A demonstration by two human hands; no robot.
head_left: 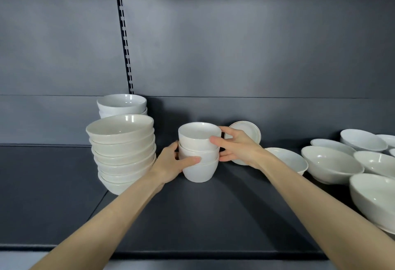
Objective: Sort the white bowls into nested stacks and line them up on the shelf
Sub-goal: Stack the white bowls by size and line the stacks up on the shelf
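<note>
A nested stack of three small deep white bowls stands mid-shelf. My left hand grips its lower left side, thumb across the front. My right hand holds the top bowl's right side, thumb on its front wall. To the left stands a tall stack of several wide cream bowls, with a short stack of white bowls behind it. Loose white bowls lie scattered on the right.
The dark shelf has a front lip near me. A small rimmed dish leans tilted behind my right hand. A shallow bowl sits just right of my wrist. A slotted upright runs up the back panel.
</note>
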